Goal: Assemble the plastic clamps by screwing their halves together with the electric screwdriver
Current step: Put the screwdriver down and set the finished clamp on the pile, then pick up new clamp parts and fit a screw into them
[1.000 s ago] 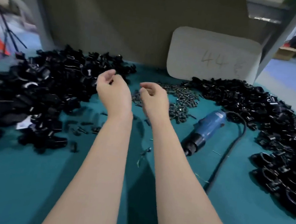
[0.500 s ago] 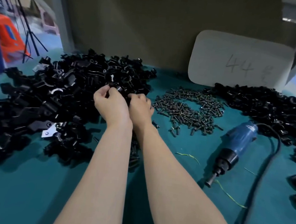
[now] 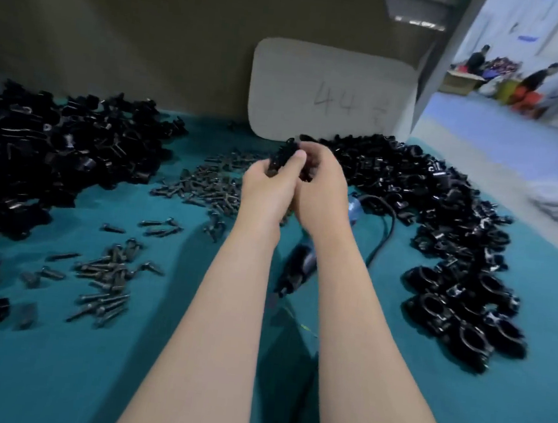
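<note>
Our left hand (image 3: 268, 189) & right hand (image 3: 323, 190) meet mid-air, fingers curled round black clamp halves (image 3: 281, 158). Screwdriver (image 3: 300, 265) lies below them on the teal counter (image 3: 48, 359). Screws (image 3: 204, 188) sit left of it, w/ left pile (image 3: 53, 153) & right pile (image 3: 444, 201) of clamps beyond. White card (image 3: 331, 92) leans on back wall; ppl (image 3: 539, 83) blurred far right.

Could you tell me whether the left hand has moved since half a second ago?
Yes. The left hand, holding a black clamp piece, has gone rightward from the left clamp pile, past the screws, toward the white board.
</note>
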`<move>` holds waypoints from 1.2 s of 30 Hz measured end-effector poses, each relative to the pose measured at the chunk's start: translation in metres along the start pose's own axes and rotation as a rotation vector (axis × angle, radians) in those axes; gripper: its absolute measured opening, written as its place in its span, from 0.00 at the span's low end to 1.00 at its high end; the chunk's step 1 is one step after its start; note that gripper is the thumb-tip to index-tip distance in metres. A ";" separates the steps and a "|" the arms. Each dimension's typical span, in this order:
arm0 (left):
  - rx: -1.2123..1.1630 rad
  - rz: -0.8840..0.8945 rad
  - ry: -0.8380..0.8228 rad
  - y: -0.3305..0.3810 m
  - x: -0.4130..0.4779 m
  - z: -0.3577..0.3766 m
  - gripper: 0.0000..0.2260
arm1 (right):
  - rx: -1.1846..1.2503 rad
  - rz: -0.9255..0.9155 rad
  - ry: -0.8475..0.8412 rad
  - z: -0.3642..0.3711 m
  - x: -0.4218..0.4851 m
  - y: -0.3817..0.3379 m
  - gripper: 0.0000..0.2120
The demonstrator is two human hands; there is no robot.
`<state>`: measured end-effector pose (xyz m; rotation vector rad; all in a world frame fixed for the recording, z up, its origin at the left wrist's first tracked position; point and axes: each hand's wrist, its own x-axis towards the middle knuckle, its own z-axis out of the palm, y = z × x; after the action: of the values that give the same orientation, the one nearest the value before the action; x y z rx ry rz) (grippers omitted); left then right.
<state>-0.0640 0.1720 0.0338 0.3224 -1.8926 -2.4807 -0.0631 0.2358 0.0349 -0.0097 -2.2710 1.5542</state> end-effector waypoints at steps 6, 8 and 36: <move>-0.113 -0.048 -0.041 -0.038 -0.005 0.092 0.15 | 0.009 0.120 0.271 -0.088 0.003 0.042 0.18; -0.167 -0.075 -0.052 -0.050 -0.006 0.113 0.16 | -0.138 0.230 0.396 -0.103 0.011 0.061 0.19; -0.322 -0.037 -0.051 -0.074 0.014 0.136 0.20 | -0.708 0.615 0.180 -0.104 0.061 0.122 0.21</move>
<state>-0.0911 0.3202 -0.0048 0.2912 -1.4769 -2.7820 -0.1118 0.3892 -0.0239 -1.0690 -2.6676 0.8187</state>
